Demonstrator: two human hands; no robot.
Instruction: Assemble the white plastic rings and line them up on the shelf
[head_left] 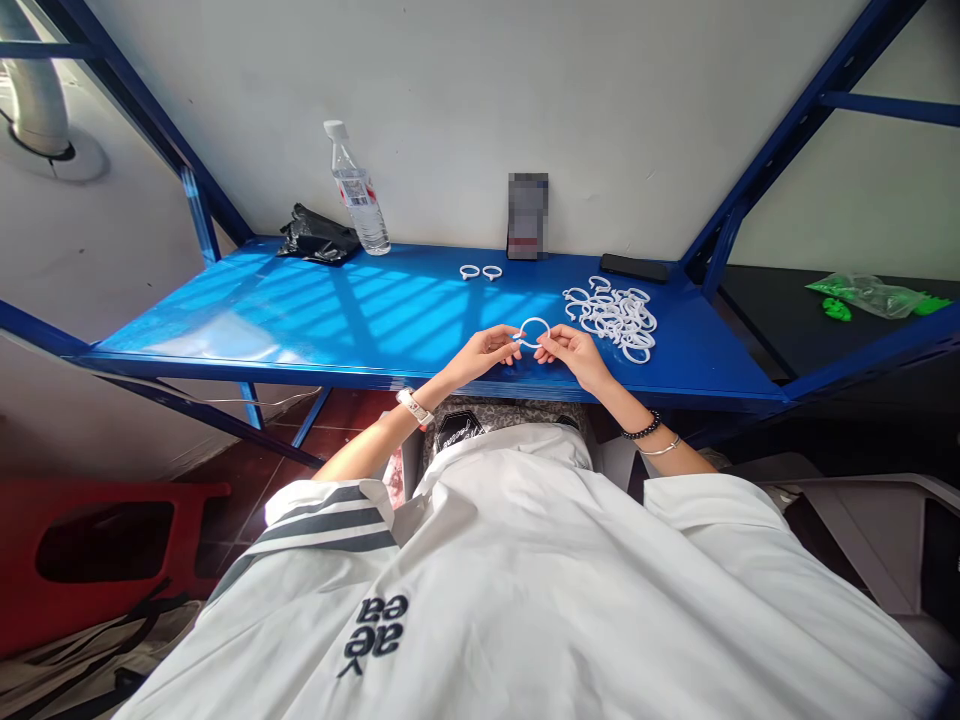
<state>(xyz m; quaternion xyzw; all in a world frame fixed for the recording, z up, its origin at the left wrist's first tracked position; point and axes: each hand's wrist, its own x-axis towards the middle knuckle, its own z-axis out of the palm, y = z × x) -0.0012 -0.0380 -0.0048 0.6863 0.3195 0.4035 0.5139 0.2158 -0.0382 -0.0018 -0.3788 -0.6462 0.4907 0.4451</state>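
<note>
Fingers of your left hand and right hand pinch one white ring; next, press its open ends together.

A thin white plastic ring is held just above the blue tabletop, facing the camera nearly flat-on so its round outline shows. The left hand pinches its left edge and the right hand its right edge. Whether it has a gap at the bottom cannot be told.
</note>
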